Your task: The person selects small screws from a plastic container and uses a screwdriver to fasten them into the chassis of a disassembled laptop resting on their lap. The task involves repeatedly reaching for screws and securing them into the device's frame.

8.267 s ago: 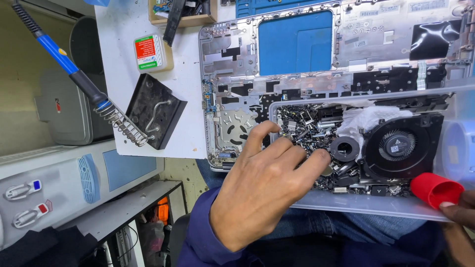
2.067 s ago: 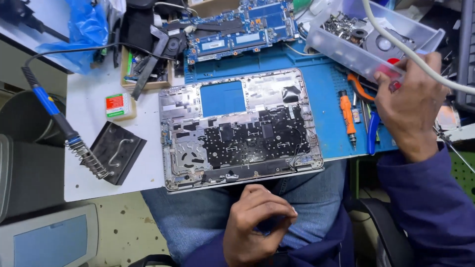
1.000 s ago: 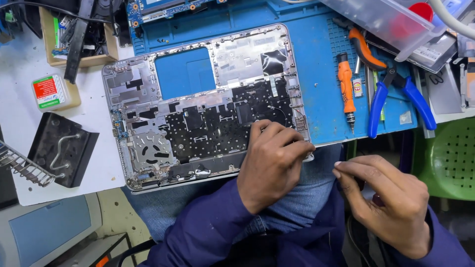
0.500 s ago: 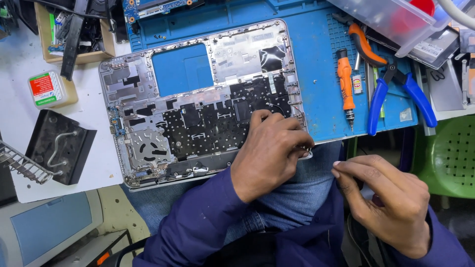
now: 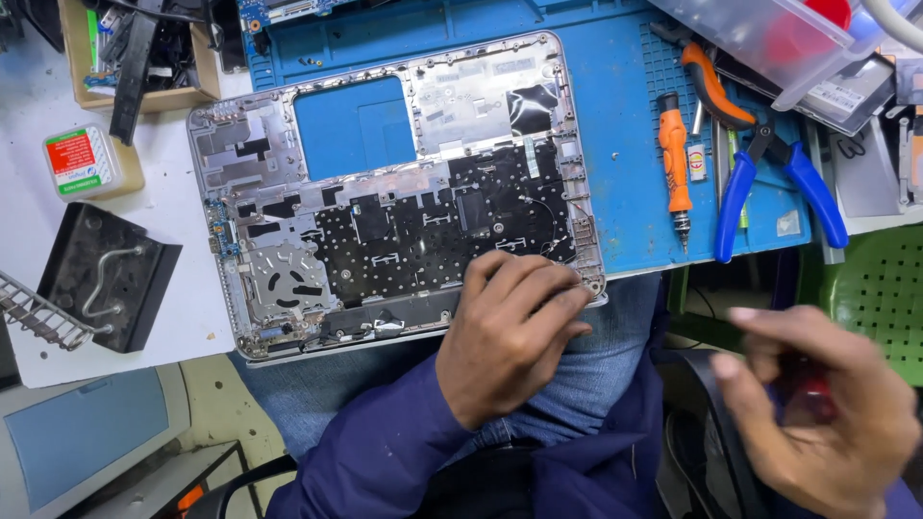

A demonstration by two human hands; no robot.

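The stripped silver laptop base [image 5: 394, 192] is pinned at its near corner by the left hand [image 5: 510, 336], best kept steady; the blurred right hand [image 5: 817, 413] is curled around a small red object [image 5: 806, 394].

white bench [image 5: 38, 231] with a blue mat [image 5: 625, 144] on top; laptop shell [image 5: 385, 192], orange screwdriver [image 5: 673, 154], blue pliers [image 5: 769, 183] on the mat

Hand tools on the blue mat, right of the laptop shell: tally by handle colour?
Orange-handled: 2, the orange screwdriver with black grip bands and the orange-handled pliers.
Blue-handled: 1, the blue-handled pliers.
Total: 3.
The left hand rests on the shell's near right corner; the right hand is blurred, off the mat.
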